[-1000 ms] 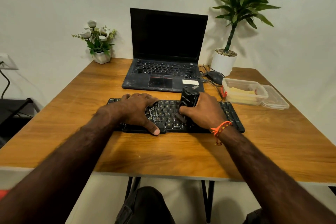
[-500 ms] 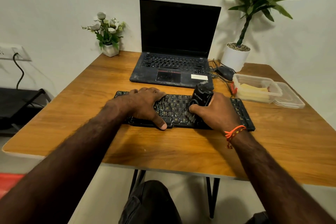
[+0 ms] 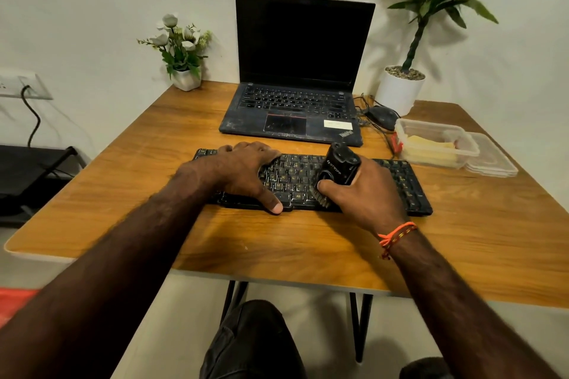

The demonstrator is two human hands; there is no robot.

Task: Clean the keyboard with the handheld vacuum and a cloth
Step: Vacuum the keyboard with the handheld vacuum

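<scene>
Wall socket at the left frame edge, partly cut off, black cable hanging from it. Wooden desk fills the middle; its near right corner runs out of frame. Flower pot sits at the desk's far left corner. Black keyboard lies across the desk centre, parallel to the near edge; much of its left half is hidden under the hands. Left hand rests flat on the keyboard's left part, fingers spread and relaxed, thumb tip at the keyboard's near edge. Open laptop stands behind the keyboard toward the far edge, screen dark, palm rest dusty. Right hand grips the handheld vacuum, fingers curled round its body, thumb on the front; the brush nozzle touches the keys at mid keyboard, nozzle tip mostly hidden by the thumb. Orange thread band on the right wrist. Mouse and tangled wires right of the laptop. White planter at the far right corner, leaves cut off at the top. Clear container near the right edge holds something yellow, hard to make out; its lid lies just beside it.
</scene>
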